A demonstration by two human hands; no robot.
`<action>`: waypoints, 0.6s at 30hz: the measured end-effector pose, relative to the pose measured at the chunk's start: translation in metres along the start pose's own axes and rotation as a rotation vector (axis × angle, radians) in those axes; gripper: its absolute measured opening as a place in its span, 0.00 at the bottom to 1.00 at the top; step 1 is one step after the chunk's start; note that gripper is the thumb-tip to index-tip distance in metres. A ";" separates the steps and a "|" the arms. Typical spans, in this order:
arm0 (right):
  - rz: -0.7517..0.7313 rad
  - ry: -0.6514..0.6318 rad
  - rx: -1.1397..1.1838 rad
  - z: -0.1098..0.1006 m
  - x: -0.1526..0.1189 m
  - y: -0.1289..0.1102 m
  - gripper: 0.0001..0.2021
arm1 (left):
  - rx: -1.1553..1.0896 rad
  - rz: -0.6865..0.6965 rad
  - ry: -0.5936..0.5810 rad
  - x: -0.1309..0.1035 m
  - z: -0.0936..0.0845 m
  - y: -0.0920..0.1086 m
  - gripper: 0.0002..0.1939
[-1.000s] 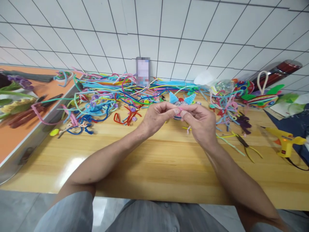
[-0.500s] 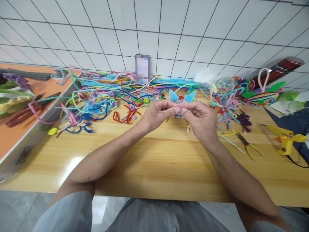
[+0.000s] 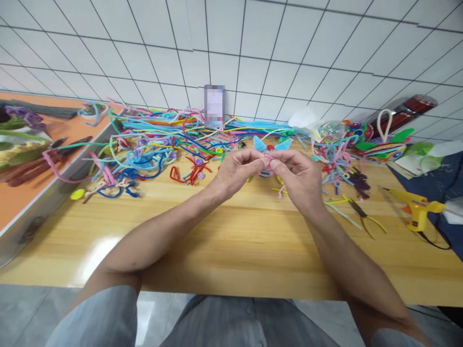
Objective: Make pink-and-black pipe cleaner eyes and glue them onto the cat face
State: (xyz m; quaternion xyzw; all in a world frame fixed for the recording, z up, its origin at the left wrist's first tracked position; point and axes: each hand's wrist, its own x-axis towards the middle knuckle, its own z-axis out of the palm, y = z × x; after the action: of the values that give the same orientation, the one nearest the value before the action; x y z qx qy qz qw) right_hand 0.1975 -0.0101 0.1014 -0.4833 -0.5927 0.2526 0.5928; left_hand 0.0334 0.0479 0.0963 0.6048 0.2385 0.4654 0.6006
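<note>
My left hand [image 3: 237,172] and my right hand [image 3: 300,177] meet at the middle of the wooden table [image 3: 224,241]. Between their fingertips they pinch a small pink piece [image 3: 268,161], mostly covered by the fingers. Just behind it stands a figure with two light blue pointed ears [image 3: 283,145] and a red spot between them; the hands hide much of its body. Short yellow and pink bits [image 3: 280,191] lie below the right hand.
Colourful pipe cleaners [image 3: 144,156] spread along the back left, with a phone [image 3: 214,107] upright behind. To the right are more twisted pieces [image 3: 334,159], yellow-handled pliers [image 3: 365,217], a yellow glue gun [image 3: 415,207] and a dark red roll [image 3: 405,115].
The view has shifted slightly, so the objects on the right appear further left. Both hands keep their pinch on the pink piece, with little movement of the fingers.
</note>
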 end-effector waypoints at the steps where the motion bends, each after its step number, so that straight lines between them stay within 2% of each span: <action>1: -0.008 0.010 -0.012 0.001 -0.001 -0.001 0.05 | -0.002 -0.003 -0.007 0.000 0.001 0.000 0.21; 6: -0.012 0.056 -0.064 0.004 -0.003 -0.004 0.03 | 0.007 -0.036 -0.086 0.000 0.001 0.002 0.24; 10: 0.014 -0.027 -0.134 -0.010 0.006 -0.014 0.05 | 0.063 -0.020 -0.060 0.000 -0.001 0.003 0.22; 13: 0.036 -0.013 -0.248 -0.047 0.016 -0.035 0.08 | 0.075 -0.020 -0.043 0.000 -0.002 0.001 0.20; 16: 0.083 -0.122 -0.108 -0.099 0.019 -0.050 0.11 | 0.082 -0.045 -0.046 -0.001 -0.002 -0.001 0.20; 18: 0.046 -0.203 -0.105 -0.125 0.013 -0.047 0.12 | 0.084 -0.066 -0.064 0.000 -0.002 -0.002 0.20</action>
State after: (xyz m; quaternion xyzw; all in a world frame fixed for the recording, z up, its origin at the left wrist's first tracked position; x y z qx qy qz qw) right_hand 0.3056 -0.0523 0.1694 -0.4989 -0.6509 0.2824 0.4976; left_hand 0.0323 0.0488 0.0945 0.6358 0.2581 0.4152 0.5972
